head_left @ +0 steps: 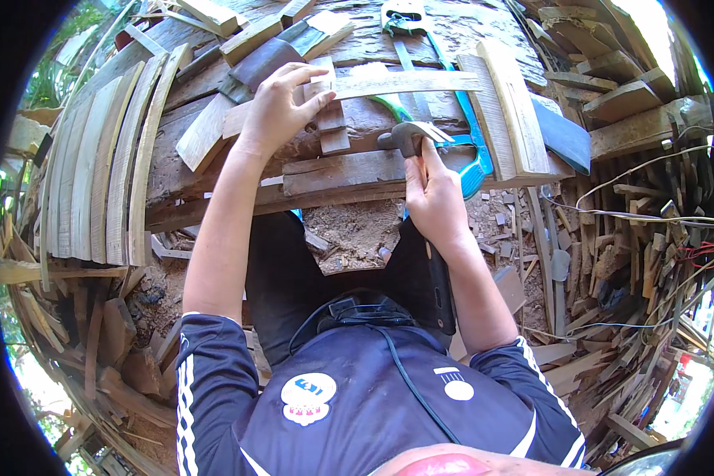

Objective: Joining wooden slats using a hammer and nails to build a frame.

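Note:
My left hand [282, 107] pinches the left end of a thin, pale wooden strip [408, 82] between thumb and fingers. The strip runs sideways across the workbench [214, 147], its right end reaching an upright-lying plank [488, 111]. In my right hand [436, 198] is a claw hammer [410, 140], gripped close below its dark head, just nearer to me than the strip. Most of its handle is hidden by my hand. Short wooden blocks [332, 127] lie under the strip's left end. Behind the hammer lies a blue-framed bow saw [480, 151], partly covered by strip and hammer.
A row of pale boards [103, 166] leans at the bench's left side. Loose wood offcuts [250, 40] lie on the far left of the bench. Scrap wood is heaped on the right [650, 230], and sawdust and chips cover the ground [357, 230] between my legs.

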Motion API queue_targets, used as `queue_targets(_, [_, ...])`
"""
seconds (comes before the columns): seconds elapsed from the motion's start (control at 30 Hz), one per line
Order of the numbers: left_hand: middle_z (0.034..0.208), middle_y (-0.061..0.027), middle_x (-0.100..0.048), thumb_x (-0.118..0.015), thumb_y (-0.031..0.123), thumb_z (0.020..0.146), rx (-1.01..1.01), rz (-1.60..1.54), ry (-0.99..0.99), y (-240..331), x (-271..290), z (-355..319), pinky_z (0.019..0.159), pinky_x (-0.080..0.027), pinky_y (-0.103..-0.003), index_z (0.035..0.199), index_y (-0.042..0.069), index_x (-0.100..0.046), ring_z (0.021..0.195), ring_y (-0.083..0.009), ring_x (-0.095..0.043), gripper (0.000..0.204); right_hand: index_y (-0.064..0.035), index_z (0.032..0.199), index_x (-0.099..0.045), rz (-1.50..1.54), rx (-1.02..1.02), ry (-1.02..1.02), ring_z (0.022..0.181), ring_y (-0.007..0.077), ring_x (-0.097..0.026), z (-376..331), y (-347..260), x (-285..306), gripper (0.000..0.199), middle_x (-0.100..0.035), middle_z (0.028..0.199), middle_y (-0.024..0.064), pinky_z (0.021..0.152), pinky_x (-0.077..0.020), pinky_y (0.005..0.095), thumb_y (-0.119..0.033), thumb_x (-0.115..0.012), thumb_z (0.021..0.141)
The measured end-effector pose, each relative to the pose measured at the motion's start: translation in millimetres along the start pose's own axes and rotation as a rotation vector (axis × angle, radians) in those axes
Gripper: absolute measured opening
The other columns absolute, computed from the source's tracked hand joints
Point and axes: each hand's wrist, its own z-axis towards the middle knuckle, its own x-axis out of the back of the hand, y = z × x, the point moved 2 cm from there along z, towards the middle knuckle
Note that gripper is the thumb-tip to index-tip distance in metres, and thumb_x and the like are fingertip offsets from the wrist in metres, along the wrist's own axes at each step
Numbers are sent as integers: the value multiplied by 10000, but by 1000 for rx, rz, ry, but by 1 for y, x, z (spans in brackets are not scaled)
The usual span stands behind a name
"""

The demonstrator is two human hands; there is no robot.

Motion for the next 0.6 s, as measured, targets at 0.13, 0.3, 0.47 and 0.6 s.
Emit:
queue_targets(0.13, [1091,-93,-742,-766,280,885,93,-82,50,-1,-12,0,888,-548,-353,1058,105,-787,998,-268,-709,247,51,1257,-574,-15,-51,-117,753,396,-706,6,-13,8,292,-693,829,246,672,-524,382,-90,-584,1001])
queue_targets(0.3, [1012,-52,-771,-767,258,874,82,-134,135,-12,-21,1,764,-568,-324,950,125,-824,822,-204,-733,163,41,1283,-582,71,104,3,732,373,-712,37,-54,14,324,-685,804,243,667,-516,375,-125,-580,1005])
queue_targets(0.47, [978,-35,-776,-767,242,859,111,-110,182,-12,-22,-3,772,-576,-344,944,147,-828,838,-217,-741,141,35,1230,-587,-80,214,-104,827,433,-705,79,-92,-9,306,-689,864,277,753,-538,459,-152,-571,989])
queue_targets(0.6, [971,-16,-775,-773,248,837,133,-95,188,-10,-27,0,786,-580,-354,927,168,-830,860,-231,-741,133,46,1384,-556,-225,374,-45,677,246,-662,98,-68,-32,469,-692,789,195,680,-515,372,-209,-624,997])
